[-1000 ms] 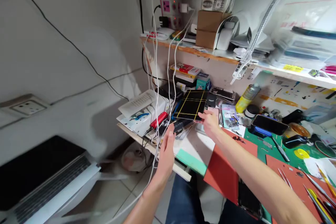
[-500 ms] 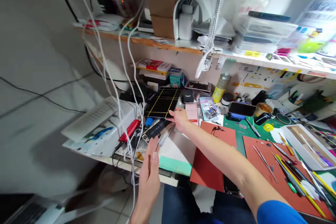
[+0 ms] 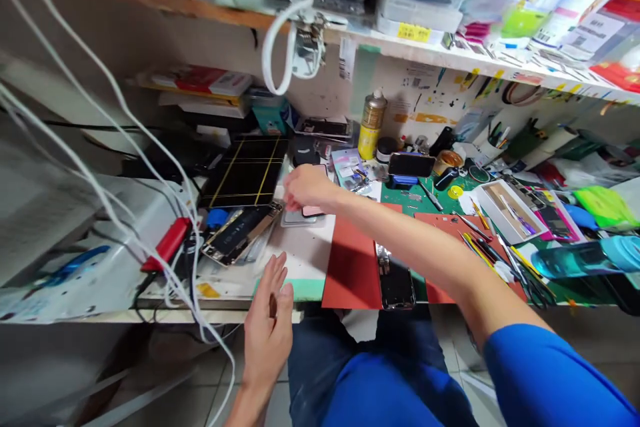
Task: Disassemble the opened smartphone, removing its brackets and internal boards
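Observation:
My right hand (image 3: 311, 188) reaches across the bench, its fingers curled down by a pink-screened phone (image 3: 314, 211); the fingertips and anything in them are hidden. Left of it lies a black panel with yellow lines (image 3: 245, 172), apart from the hand. Below the panel an opened phone (image 3: 241, 233) with a dark battery rests at a slant. My left hand (image 3: 270, 323) hovers near the front bench edge, holding nothing, fingers stretched out. An opened phone body (image 3: 395, 277) lies between two red mats (image 3: 353, 260) at the front edge.
White cables (image 3: 107, 197) hang across the left side. A red-handled tool (image 3: 167, 243) lies beside them. A yellow spray can (image 3: 371, 125) stands at the back, a blue bottle (image 3: 580, 257) lies at right, and a shelf (image 3: 345, 30) overhangs the bench.
My right hand has left the corner of the black panel and moved right to the pink-screened phone. My left hand stays raised and open. The view has tilted down and turned right.

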### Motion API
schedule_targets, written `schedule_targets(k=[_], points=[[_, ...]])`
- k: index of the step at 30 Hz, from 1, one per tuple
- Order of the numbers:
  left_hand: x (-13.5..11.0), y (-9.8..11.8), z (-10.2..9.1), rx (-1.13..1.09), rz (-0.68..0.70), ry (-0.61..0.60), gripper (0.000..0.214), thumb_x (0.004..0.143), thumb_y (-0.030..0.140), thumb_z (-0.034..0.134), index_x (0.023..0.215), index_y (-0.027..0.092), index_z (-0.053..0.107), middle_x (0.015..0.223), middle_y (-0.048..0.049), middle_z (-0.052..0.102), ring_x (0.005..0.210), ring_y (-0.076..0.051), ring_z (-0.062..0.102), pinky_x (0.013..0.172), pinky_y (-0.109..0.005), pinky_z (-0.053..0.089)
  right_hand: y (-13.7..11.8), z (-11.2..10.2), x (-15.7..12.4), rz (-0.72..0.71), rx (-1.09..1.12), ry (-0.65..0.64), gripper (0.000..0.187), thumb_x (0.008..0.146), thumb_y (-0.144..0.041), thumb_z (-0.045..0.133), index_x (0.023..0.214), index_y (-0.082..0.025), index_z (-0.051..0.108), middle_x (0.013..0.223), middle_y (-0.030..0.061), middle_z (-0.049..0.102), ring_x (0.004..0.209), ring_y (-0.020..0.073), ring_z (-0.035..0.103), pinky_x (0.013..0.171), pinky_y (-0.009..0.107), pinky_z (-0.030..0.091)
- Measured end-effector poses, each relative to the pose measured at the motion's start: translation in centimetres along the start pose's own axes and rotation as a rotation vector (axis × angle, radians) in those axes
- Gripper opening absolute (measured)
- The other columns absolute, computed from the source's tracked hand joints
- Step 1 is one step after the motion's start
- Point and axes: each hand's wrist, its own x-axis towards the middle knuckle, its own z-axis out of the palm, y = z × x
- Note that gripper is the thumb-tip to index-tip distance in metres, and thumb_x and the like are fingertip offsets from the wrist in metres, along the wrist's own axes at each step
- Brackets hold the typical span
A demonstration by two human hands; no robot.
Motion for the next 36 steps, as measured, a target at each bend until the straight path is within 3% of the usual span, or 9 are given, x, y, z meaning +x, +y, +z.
schedule_targets(k=[2, 3, 6, 10, 14, 17, 21, 26, 36], points=[[-0.1, 0.0, 0.3, 0.055, 0.004, -0.035, 0.055, 0.107, 0.044, 0.056, 0.16, 0.034, 0.046, 0.149, -0.0097, 0.065, 0.135, -0.028, 0.065, 0.117, -0.05, 0.05, -2.5, -5.1, -3.7, -0.034, -0.337, -0.253, 0.028, 0.097, -0.02, 0.071, 0.07, -0.011, 0.066, 0.054, -0.0077, 0.059, 0.043, 0.0045, 0.054, 0.05, 0.016, 0.042], [-0.1, 0.0, 0.5, 0.089, 0.007, -0.054, 0.052, 0.107, 0.043, 0.056, 0.158, 0.033, 0.049, 0.141, -0.0091, 0.07, 0.128, -0.028, 0.069, 0.113, -0.049, 0.053, -3.4, -8.0, -5.9, -0.066, -0.401, -0.26, 0.034, 0.094, -0.022, 0.075, 0.063, -0.013, 0.064, 0.051, -0.0072, 0.058, 0.041, 0.0046, 0.05, 0.047, 0.016, 0.037], [-0.6, 0.4, 1.9, 0.219, 0.067, -0.149, 0.04, 0.104, 0.041, 0.06, 0.144, 0.034, 0.063, 0.127, -0.0056, 0.077, 0.117, -0.028, 0.073, 0.107, -0.048, 0.056, -3.4, -16.7, -13.8, -0.281, -0.627, 0.059, 0.052, 0.1, -0.043, 0.069, 0.055, -0.018, 0.059, 0.047, -0.0055, 0.051, 0.045, 0.006, 0.044, 0.049, 0.019, 0.034], [-2.2, 1.5, 5.3, 0.328, 0.223, -0.318, 0.048, 0.096, 0.042, 0.072, 0.144, 0.035, 0.064, 0.133, -0.0061, 0.075, 0.123, -0.032, 0.068, 0.108, -0.049, 0.055, 4.2, -23.4, -22.6, -0.087, -0.584, 0.371, 0.04, 0.1, -0.055, 0.064, 0.08, -0.021, 0.073, 0.061, -0.0015, 0.062, 0.053, 0.012, 0.053, 0.052, 0.024, 0.042], [-2.9, 2.2, 8.9, 0.386, 0.192, -0.405, 0.066, 0.092, 0.049, 0.077, 0.152, 0.03, 0.058, 0.14, -0.0112, 0.071, 0.13, -0.036, 0.064, 0.11, -0.052, 0.053, 12.5, -23.3, -26.5, 0.085, -0.572, 0.412, 0.041, 0.098, -0.059, 0.064, 0.094, -0.021, 0.079, 0.075, 0.0038, 0.073, 0.058, 0.0164, 0.061, 0.052, 0.026, 0.046], [-1.2, 2.5, 10.7, 0.444, 0.12, -0.376, 0.055, 0.098, 0.051, 0.069, 0.147, 0.027, 0.061, 0.137, -0.0127, 0.072, 0.126, -0.035, 0.066, 0.111, -0.052, 0.051, 14.6, -21.5, -26.8, 0.036, -0.622, 0.376, 0.04, 0.102, -0.054, 0.061, 0.088, -0.022, 0.078, 0.067, 0.0011, 0.068, 0.053, 0.015, 0.057, 0.05, 0.026, 0.042], [3.4, 2.7, 12.4, 0.52, 0.088, -0.288, 0.045, 0.103, 0.049, 0.058, 0.137, 0.021, 0.065, 0.131, -0.0141, 0.071, 0.113, -0.03, 0.068, 0.106, -0.048, 0.052, 14.0, -20.3, -26.2, -0.135, -0.67, 0.286, 0.032, 0.107, -0.042, 0.058, 0.09, -0.022, 0.076, 0.07, 0.0, 0.069, 0.055, 0.0137, 0.059, 0.055, 0.025, 0.044], [8.4, 2.1, 13.9, 0.502, 0.016, -0.25, 0.045, 0.103, 0.044, 0.057, 0.142, 0.021, 0.06, 0.124, -0.0104, 0.074, 0.092, -0.022, 0.067, 0.089, -0.04, 0.055, 13.3, -21.2, -26.1, -0.198, -0.695, 0.251, 0.026, 0.108, -0.036, 0.057, 0.095, -0.022, 0.074, 0.073, 0.0006, 0.07, 0.055, 0.0137, 0.061, 0.056, 0.026, 0.045], [11.1, 1.9, 16.2, 0.511, -0.042, -0.218, 0.055, 0.096, 0.036, 0.056, 0.148, 0.016, 0.055, 0.101, -0.0064, 0.075, 0.084, -0.022, 0.065, 0.086, -0.039, 0.052, 12.0, -25.9, -26.2, -0.152, -0.766, 0.389, 0.024, 0.108, -0.036, 0.058, 0.097, -0.021, 0.074, 0.083, 0.0038, 0.075, 0.06, 0.0144, 0.064, 0.055, 0.026, 0.047]])
